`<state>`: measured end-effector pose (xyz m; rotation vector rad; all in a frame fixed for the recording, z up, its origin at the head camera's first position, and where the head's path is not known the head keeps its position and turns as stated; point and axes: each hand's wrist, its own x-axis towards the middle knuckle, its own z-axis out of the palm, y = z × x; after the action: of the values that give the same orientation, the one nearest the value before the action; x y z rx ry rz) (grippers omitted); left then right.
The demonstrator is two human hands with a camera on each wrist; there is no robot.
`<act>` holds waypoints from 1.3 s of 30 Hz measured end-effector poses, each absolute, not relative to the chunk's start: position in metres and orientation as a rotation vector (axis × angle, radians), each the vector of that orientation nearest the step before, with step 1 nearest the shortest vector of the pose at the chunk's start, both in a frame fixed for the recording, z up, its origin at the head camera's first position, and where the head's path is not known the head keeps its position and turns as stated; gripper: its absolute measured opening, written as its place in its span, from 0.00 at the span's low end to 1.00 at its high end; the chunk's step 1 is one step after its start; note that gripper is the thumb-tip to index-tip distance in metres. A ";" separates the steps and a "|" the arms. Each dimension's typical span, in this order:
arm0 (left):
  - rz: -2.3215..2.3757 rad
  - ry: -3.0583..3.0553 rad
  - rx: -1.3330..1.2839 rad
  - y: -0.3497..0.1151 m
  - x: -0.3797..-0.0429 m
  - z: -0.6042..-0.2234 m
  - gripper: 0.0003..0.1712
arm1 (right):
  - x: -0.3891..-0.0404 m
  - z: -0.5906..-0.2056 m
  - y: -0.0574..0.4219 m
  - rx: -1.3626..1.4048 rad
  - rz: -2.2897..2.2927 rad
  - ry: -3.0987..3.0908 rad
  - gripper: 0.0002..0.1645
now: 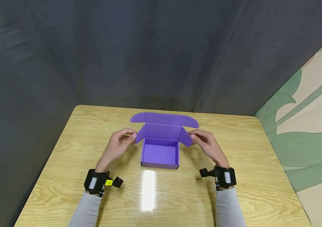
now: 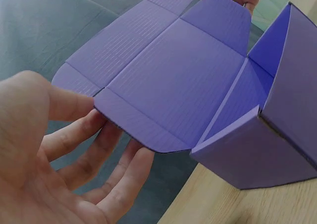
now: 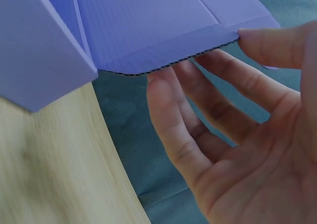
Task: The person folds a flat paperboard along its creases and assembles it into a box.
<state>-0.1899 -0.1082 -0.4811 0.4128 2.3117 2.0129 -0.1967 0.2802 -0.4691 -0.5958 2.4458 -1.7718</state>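
Note:
A purple cardboard box point(image 1: 160, 165) sits on the table with its lid point(image 1: 162, 131) raised at the back. My left hand point(image 1: 118, 144) pinches the lid's left side flap point(image 2: 143, 120), thumb at the corner and fingers beneath the edge. On the other side, my right hand point(image 1: 207, 145) pinches the right side flap point(image 3: 168, 50) in the same way, thumb at its corner. Both side flaps angle outward from the lid. Beyond them stands the lid's long tuck flap point(image 1: 165, 118), with a rounded ear at each end. Inside, the box shows only its bare bottom.
The box stands near the middle of a wood-grain table point(image 1: 257, 176). A dark curtain point(image 1: 149, 56) hangs behind the table's far edge. To the right is a flower-patterned surface point(image 1: 308, 142). Each wrist wears a black camera strap point(image 1: 225, 177).

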 end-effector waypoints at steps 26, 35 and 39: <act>1.984 2.234 0.539 -0.088 -0.185 -0.489 0.28 | -0.195 -0.473 0.257 -0.589 -1.847 2.317 0.27; 1.934 2.257 0.551 -0.091 -0.185 -0.490 0.29 | -0.195 -0.472 0.260 -0.592 -1.817 2.301 0.28; 1.891 2.275 0.557 -0.093 -0.185 -0.490 0.29 | -0.194 -0.473 0.261 -0.618 -1.836 2.274 0.27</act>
<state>-0.1854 -0.0930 -0.4901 0.5570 2.2750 1.8907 -0.1940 0.2614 -0.4734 -0.6180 2.2738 -1.8357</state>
